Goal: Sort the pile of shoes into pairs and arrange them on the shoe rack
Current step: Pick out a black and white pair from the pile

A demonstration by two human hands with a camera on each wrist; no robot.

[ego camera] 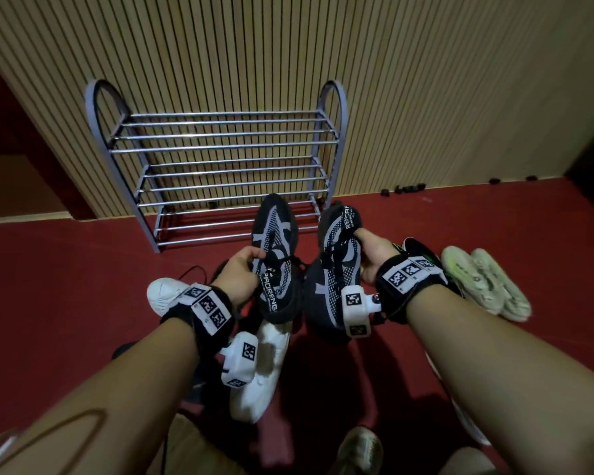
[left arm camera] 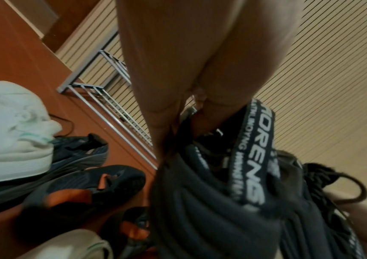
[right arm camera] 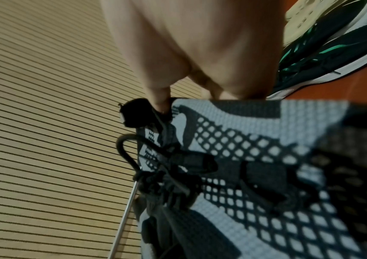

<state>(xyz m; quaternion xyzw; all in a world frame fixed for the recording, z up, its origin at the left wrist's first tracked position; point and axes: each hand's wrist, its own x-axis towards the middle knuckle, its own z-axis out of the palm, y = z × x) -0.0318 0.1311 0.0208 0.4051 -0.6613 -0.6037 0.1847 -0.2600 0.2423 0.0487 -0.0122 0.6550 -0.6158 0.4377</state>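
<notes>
Each hand holds one black-and-grey knit sneaker above the red floor, just near of the shoe rack (ego camera: pixel 220 159), whose bars carry nothing. The left hand (ego camera: pixel 239 274) is clamped on the left sneaker (ego camera: pixel 275 255) at its collar; the right hand (ego camera: pixel 369 255) is clamped on the right sneaker (ego camera: pixel 336 269) the same way, thumb inside the opening. These look light and soft; the knit upper would buckle, so the collar or heel seems the firmest hold. Loose laces could snag the bars.
</notes>
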